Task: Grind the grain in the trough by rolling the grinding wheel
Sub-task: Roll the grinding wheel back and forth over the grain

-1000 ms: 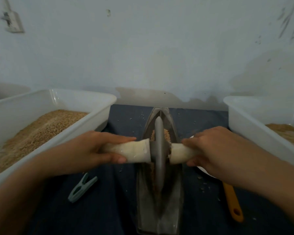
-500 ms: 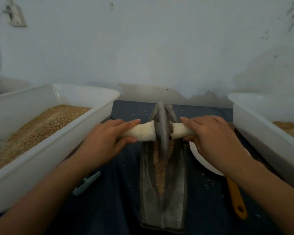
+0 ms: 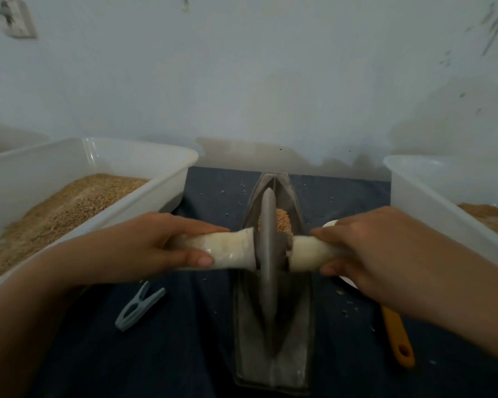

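While rolling: the grinding wheel stood on edge in the trough, so its rim crushed the grain.
Grip: left hand and right hand each wrapped a handle end, balancing the wheel.

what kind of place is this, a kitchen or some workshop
Probably a small hand-milling workbench against a scuffed wall, not a kitchen. A metal trough with a grinding wheel sits on a dark cloth, flanked by a white tub of grain and a second tub.

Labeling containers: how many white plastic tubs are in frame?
2. The left tub sits left of the trough; the right tub sits right of it, cut off by the frame edge. Both hold grain.
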### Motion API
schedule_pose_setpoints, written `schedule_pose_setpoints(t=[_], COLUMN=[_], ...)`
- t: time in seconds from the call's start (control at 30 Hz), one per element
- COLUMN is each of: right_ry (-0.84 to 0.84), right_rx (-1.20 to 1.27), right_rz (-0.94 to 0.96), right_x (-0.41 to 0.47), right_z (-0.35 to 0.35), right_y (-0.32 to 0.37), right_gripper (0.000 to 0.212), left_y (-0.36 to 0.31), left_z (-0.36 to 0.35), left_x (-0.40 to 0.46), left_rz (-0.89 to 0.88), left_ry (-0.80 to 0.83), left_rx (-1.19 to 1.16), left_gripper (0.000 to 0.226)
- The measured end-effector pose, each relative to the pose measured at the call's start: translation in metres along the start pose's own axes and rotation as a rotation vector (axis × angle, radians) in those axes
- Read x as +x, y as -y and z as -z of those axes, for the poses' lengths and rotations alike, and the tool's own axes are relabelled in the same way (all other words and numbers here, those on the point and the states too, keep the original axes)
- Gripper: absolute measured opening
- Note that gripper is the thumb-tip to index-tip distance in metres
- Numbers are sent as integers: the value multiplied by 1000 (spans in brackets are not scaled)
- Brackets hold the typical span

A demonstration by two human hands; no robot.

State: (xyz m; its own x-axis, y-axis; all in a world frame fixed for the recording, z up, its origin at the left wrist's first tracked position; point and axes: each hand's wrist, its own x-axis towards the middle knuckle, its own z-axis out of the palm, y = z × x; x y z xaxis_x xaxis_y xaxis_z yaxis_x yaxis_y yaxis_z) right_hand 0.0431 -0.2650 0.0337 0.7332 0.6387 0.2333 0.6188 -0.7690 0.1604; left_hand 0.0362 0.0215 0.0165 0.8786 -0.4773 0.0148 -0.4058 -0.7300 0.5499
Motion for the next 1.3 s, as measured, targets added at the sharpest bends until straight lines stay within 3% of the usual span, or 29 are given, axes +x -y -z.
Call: schedule_pose_setpoints(t=[0.17,0.27,0.33,0.5,0.6,0.7,0.87,0.97,1.07,1.2,1.3], right_ry=[-131,-138,-75,81,108,71,-93,-145,-89,55,84], right_rx=[-86,-64,-74,-79,-36,-51,-71,-63,-77,-97,-70], right_rz=[-168,-182,-124,34,58,35,-148,-186,-108,22,73], right_x=[27,26,23,2,-8,-2,26,30,24,7,-6], right_z=[-37,-42,-34,2,14,6,-34,-44,-34,-3,13], right_y=[-15,-20,-16,-1,3,1,-17,-24,-18,-2,5], right_gripper=[51,52,48,38,42,42,48,52,48,42,44], left_y=[8,9,7,0,-1,0,9,12,11,4,-2], left_z=[-27,-31,-24,2,8,1,-26,-33,-24,-2,9], left_x=[26,29,22,0,-6,0,25,32,26,3,-7], left_rz=[28,-58,-54,-48,-39,-38,-23,-52,-25,-3,-19], left_ry=[-374,-451,-378,-4,111,-38,-401,-487,-375,-51,143], left_rx=[349,419,334,-18,-72,4,338,439,306,32,-43], left_gripper=[50,55,53,48,49,44,48,54,54,53,49])
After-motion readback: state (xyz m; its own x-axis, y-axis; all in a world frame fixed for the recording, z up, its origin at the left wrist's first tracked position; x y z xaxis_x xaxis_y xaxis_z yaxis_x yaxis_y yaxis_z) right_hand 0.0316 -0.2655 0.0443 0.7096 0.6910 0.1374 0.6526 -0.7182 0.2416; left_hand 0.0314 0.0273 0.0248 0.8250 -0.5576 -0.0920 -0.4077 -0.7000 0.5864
